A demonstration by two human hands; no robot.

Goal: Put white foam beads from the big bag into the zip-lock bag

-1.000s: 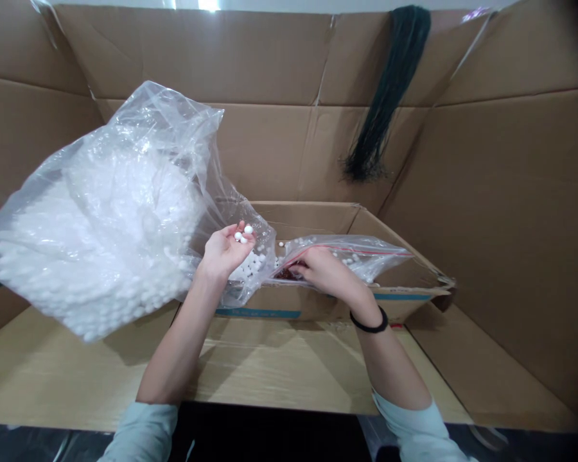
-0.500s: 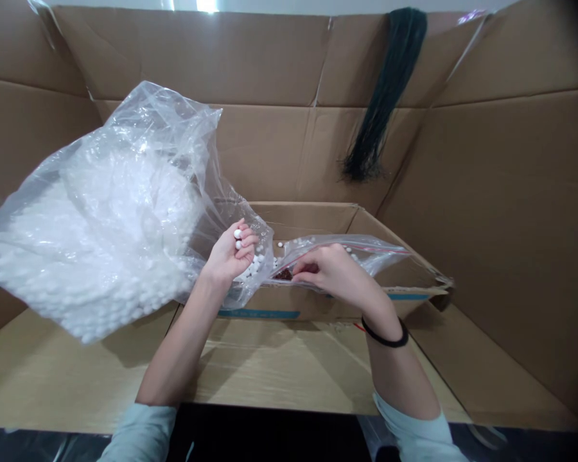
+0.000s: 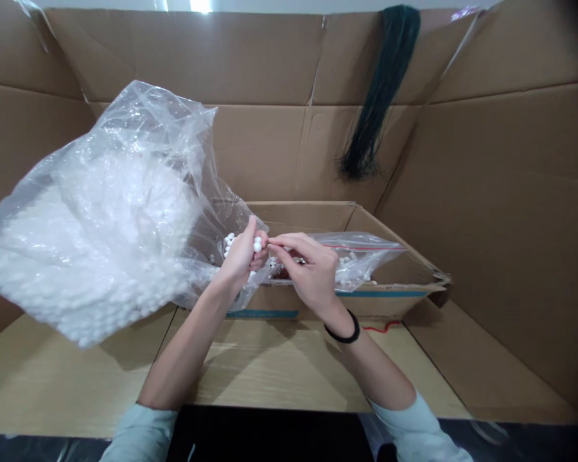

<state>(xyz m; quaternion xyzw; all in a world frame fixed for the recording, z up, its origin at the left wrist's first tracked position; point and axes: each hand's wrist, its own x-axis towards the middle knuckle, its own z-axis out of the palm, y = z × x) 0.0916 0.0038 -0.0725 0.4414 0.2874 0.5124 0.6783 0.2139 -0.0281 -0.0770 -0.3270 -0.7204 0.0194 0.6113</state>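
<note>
Head view, from left to right: a large clear plastic bag [image 3: 101, 212], packed with small white beads, leans over the left half of the cardboard sheet [image 3: 279, 359] that covers the counter, and its loose mouth sags toward the middle. Your left hand [image 3: 243, 256] is raised just at that mouth, fingers curled in a clenched grip on a few white beads [image 3: 257, 244]; more beads show at the top of the same palm. Your right hand [image 3: 308, 273] comes across from the right, and its fingertips [image 3: 274, 247] meet the left hand at the beads; thumb and forefinger are pinched together there, but you cannot tell from this angle whether they have a bead of their own. A black band [image 3: 344, 333] circles your right wrist, and pale sleeves cover both forearms near the bottom edge. Behind the hands a small zip bag [image 3: 361, 256] with a red seal line lies across the rim of a low open carton [image 3: 318, 215]; it holds loose white beads and something dark red at its near end. A red thread [image 3: 385, 326] lies on the cardboard just in front of the carton's right corner. Tall cardboard walls [image 3: 501, 192] stand round the work area, and a bundle of dark green cords [image 3: 376, 102] hangs over the back wall, right of centre.
</note>
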